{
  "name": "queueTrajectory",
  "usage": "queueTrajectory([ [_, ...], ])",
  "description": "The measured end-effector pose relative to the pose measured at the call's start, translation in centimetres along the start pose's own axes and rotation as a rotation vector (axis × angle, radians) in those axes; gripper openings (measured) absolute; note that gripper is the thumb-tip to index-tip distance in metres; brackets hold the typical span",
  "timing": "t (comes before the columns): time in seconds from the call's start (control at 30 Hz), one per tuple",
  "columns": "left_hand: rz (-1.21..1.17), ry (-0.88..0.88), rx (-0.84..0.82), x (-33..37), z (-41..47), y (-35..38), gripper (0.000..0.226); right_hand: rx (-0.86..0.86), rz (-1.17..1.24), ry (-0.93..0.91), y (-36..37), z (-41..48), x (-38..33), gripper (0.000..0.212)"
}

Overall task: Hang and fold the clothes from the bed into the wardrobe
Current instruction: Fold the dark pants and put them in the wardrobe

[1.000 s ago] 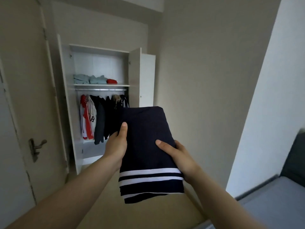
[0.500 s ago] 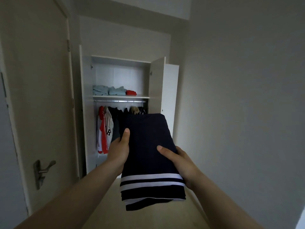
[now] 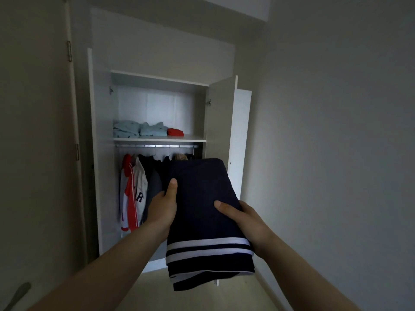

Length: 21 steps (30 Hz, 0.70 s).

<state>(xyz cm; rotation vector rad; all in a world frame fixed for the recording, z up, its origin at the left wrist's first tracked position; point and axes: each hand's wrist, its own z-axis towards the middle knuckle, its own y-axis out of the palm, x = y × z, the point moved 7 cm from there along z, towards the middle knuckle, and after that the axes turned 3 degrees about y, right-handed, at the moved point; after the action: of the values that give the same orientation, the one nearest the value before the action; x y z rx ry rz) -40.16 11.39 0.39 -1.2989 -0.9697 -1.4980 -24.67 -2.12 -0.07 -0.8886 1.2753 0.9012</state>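
Note:
I hold a folded navy garment [image 3: 202, 212] with white stripes near its lower edge, flat in front of me. My left hand [image 3: 162, 205] grips its left edge, thumb on top. My right hand [image 3: 241, 217] grips the right edge, thumb pressed on the cloth. Straight ahead stands the open white wardrobe [image 3: 102, 153]. Its shelf [image 3: 193, 138] carries two light blue folded piles [image 3: 139, 129] and a red folded item [image 3: 175, 132]. Below the shelf, a rail [image 3: 157, 145] holds hanging clothes, among them a red and white jersey [image 3: 133, 194] and dark garments [image 3: 155, 173].
A closed room door [image 3: 33, 131] fills the left side, its handle [image 3: 19, 292] at the bottom left corner. The wardrobe's right door [image 3: 221, 122] stands open toward me. A plain wall [image 3: 336, 153] runs along the right. Light flooring [image 3: 213, 295] lies between me and the wardrobe.
I have walked closer to the wardrobe, which now looks larger and more central. The bed at the right has left the view. Both hands keep the same hold on the garment.

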Motion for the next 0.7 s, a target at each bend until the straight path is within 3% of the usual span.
queueTrajectory([
  [0.37, 0.116, 0.063, 0.072, -0.9, 21.4, 2.0, 0.068, -0.072, 0.019, -0.044, 0.1, 23.1, 0.6, 0.062],
  [0.6, 0.051, 0.057, 0.042, -4.4, 36.2, 1.9, 0.061, -0.083, 0.019, -0.038, 1.8, 37.5, 2.5, 0.041],
  [0.7, 0.018, 0.052, 0.043, -5.8, 43.1, 1.9, 0.058, -0.070, 0.046, -0.025, 2.8, 43.7, 3.5, 0.045],
])
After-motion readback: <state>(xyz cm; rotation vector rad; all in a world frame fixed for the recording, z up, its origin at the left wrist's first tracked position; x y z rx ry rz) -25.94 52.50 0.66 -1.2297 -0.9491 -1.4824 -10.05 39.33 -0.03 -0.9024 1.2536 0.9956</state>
